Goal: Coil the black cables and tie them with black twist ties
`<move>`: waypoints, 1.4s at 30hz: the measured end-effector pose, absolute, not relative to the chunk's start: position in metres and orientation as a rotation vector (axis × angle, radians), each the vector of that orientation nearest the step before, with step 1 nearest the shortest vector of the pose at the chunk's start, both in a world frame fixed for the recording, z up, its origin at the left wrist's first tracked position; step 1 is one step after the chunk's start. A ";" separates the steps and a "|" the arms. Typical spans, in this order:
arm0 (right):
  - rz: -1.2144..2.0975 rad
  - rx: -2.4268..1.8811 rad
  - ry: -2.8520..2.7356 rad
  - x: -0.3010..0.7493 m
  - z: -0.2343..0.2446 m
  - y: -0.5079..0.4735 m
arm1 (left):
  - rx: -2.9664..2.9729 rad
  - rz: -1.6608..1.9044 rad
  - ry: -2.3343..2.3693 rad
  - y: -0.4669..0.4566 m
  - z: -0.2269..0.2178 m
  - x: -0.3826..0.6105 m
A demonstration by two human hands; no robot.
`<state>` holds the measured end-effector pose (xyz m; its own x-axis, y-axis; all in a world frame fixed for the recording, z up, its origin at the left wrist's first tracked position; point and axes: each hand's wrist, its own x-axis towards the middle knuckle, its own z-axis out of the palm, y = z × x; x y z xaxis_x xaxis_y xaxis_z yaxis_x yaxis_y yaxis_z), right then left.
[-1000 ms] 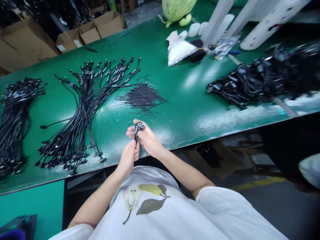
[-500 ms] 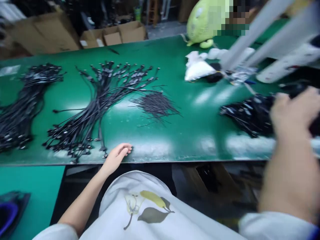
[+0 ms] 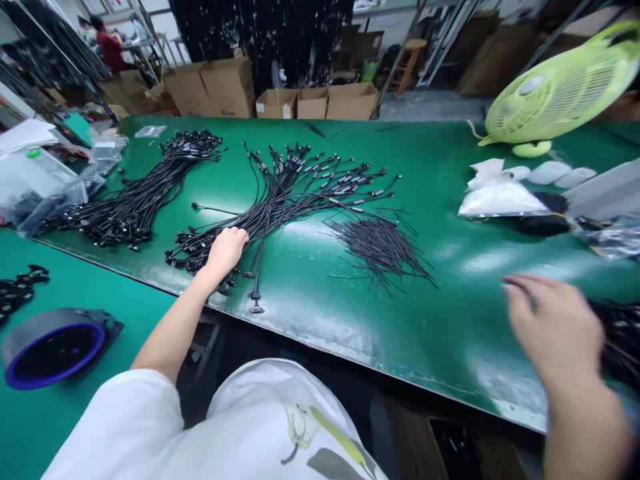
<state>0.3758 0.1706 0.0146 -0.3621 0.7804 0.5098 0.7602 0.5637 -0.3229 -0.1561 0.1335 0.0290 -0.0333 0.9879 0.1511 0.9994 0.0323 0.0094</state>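
Observation:
My left hand point(image 3: 227, 250) lies on the near part of a fanned-out bundle of black cables point(image 3: 285, 200). Its fingers are curled over the cables, and the fingertips are hidden. Small metal-ended connectors show at both ends of the bundle. One cable end point(image 3: 256, 300) hangs apart toward the table's near edge. Over the right side of the table is my right hand point(image 3: 555, 327), slightly blurred, thumb and fingers apart, with nothing visible between them. Beside its wrist, partly hidden, lies a dark heap of cables point(image 3: 623, 333).
A pile of thin black ties point(image 3: 380, 247) lies mid-table. Another cable bundle point(image 3: 145, 190) rests on the left. A green fan point(image 3: 560, 93) and a white bag point(image 3: 500, 197) stand at the back right. A purple-rimmed roll point(image 3: 55, 347) sits on the lower left surface.
The view has swung left. My left hand has moved from the table's near edge up onto the cable bundle. My right hand has come away from the dark cable heap on the right.

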 end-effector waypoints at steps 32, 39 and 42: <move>-0.264 -0.935 -2.301 0.081 0.174 0.265 | -2.329 -2.660 -2.035 0.074 0.085 -0.180; -0.112 -1.234 -2.309 0.095 0.137 0.293 | -1.910 -3.386 -1.913 0.057 0.100 -0.169; 0.001 -1.081 -2.220 0.094 0.134 0.287 | -1.887 -3.237 -2.043 0.043 0.099 -0.173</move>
<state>0.0939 0.2868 0.1340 -0.4405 0.7018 0.5598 0.7014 0.6583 -0.2733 -0.1727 0.0430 0.0986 -0.1508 0.9874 0.0475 -0.3818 -0.1025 0.9185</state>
